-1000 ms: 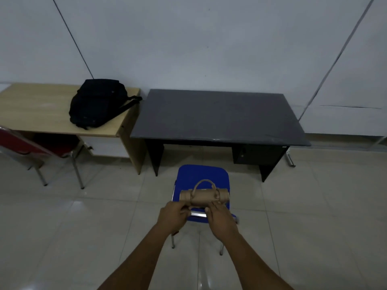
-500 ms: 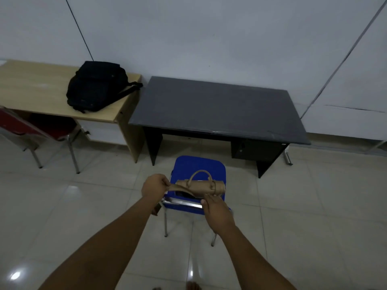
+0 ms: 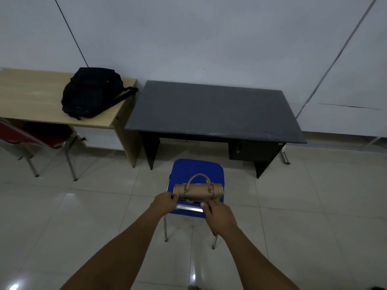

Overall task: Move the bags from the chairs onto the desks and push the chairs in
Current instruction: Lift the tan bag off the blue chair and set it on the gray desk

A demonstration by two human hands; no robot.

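Observation:
A tan roll-shaped handbag with an arched handle lies across the seat of a blue chair, near its backrest. My left hand is closed on the bag's left end. My right hand is closed at the bag's lower right edge, just over the chair's metal back rail. The chair stands a little in front of the black desk, whose top is bare. A black backpack rests on the wooden desk to the left. A red chair is tucked partly under that desk.
The two desks stand side by side against a white wall. The black desk has a drawer unit under its right side. Glossy tiled floor surrounds the blue chair on all sides.
My left hand, which had pulled a strap out to the left, has come back in to the bag's left end. My right hand stayed by the bag's lower right.

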